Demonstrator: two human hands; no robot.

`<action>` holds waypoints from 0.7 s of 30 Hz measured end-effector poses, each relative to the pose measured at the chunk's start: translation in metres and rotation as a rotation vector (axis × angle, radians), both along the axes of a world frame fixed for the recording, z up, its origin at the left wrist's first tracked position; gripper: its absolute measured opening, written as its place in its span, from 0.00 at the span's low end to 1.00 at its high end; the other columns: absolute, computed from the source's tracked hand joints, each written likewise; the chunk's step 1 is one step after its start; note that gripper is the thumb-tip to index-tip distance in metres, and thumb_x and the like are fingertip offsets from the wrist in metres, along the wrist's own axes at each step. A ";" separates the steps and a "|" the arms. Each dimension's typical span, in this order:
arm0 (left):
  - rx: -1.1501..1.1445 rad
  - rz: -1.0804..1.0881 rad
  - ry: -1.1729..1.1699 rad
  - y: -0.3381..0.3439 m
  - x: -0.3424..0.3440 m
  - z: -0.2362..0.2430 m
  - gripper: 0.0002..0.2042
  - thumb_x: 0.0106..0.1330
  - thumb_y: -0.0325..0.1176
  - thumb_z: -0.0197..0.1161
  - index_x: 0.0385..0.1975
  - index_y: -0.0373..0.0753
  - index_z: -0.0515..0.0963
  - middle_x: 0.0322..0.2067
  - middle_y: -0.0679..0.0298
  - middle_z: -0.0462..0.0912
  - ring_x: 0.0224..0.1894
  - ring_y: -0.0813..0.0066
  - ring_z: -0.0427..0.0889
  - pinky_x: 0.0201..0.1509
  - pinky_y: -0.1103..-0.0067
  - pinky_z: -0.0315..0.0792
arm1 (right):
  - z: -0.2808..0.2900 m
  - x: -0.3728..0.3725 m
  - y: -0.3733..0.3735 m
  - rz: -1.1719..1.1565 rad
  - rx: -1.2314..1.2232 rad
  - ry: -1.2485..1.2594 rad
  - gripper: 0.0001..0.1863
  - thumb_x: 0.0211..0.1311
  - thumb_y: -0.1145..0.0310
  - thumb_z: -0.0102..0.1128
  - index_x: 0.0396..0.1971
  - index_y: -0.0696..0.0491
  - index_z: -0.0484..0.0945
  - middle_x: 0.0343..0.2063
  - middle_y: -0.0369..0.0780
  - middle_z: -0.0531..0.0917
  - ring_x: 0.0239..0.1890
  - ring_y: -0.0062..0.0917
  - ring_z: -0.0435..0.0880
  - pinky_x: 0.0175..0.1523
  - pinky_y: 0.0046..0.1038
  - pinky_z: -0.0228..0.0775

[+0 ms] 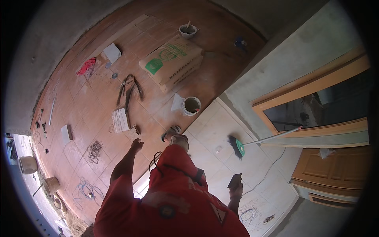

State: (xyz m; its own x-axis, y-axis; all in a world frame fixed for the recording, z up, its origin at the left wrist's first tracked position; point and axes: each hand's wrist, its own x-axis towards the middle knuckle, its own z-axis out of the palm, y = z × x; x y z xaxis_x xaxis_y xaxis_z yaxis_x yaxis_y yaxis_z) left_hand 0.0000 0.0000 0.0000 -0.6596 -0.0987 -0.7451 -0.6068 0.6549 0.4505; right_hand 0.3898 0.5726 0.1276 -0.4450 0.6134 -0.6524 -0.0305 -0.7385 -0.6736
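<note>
My right hand (237,190) grips a dark, flat rectangular trowel (234,179) beside the right side of my red clothing (169,197). My left hand (137,144) hangs left of my leg with its fingers curled; anything inside is too small to make out. Just beyond it on the terracotta floor lie a light ridged slab (120,120) and a small dark tool (136,129). My sandalled foot (169,132) stands near a white bucket of grey mix (192,106) with a pale triangular piece (176,102) beside it.
Stacked paper sacks (166,59), a smaller bucket (187,31), dark strips (129,89) and pink cloth (87,67) lie ahead. Wire coils (94,152) are at left. On the pale tiled step (213,130) at right are a green broom (239,147) and cable, beside a wooden window frame (262,110) and door (323,170).
</note>
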 end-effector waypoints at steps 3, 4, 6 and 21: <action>0.002 0.005 0.075 -0.033 0.008 0.028 0.24 0.61 0.41 0.62 0.55 0.38 0.74 0.55 0.47 0.75 0.58 0.53 0.75 0.62 0.66 0.69 | 0.004 -0.027 -0.038 0.060 -0.042 0.004 0.17 0.65 0.58 0.53 0.49 0.49 0.75 0.45 0.37 0.82 0.47 0.29 0.82 0.51 0.35 0.77; 0.119 0.059 0.058 0.051 0.039 0.009 0.24 0.61 0.41 0.62 0.55 0.37 0.74 0.55 0.47 0.75 0.58 0.53 0.75 0.61 0.66 0.70 | 0.056 -0.035 0.030 0.105 0.038 -0.023 0.16 0.65 0.58 0.53 0.49 0.49 0.75 0.44 0.37 0.82 0.46 0.29 0.82 0.50 0.35 0.77; 0.148 0.085 0.067 0.055 0.033 0.025 0.24 0.60 0.41 0.62 0.55 0.37 0.74 0.55 0.47 0.75 0.57 0.53 0.76 0.60 0.66 0.71 | 0.059 -0.045 0.019 0.134 0.019 -0.012 0.15 0.65 0.59 0.52 0.48 0.50 0.76 0.43 0.37 0.83 0.45 0.28 0.82 0.48 0.35 0.78; -0.018 0.189 -0.049 0.012 0.124 -0.024 0.22 0.60 0.39 0.63 0.53 0.37 0.75 0.45 0.49 0.82 0.34 0.62 0.85 0.38 0.70 0.79 | 0.061 0.077 0.006 0.135 -0.069 -0.320 0.16 0.70 0.63 0.48 0.54 0.50 0.74 0.48 0.38 0.82 0.48 0.28 0.81 0.50 0.35 0.77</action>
State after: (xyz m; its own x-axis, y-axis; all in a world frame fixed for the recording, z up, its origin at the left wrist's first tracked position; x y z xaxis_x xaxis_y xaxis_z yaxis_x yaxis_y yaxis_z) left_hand 0.1243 0.0123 -0.0240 -0.5907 -0.2312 -0.7731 -0.7410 0.5346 0.4063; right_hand 0.4672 0.5787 0.1890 -0.2853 0.5126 -0.8099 0.2748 -0.7658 -0.5814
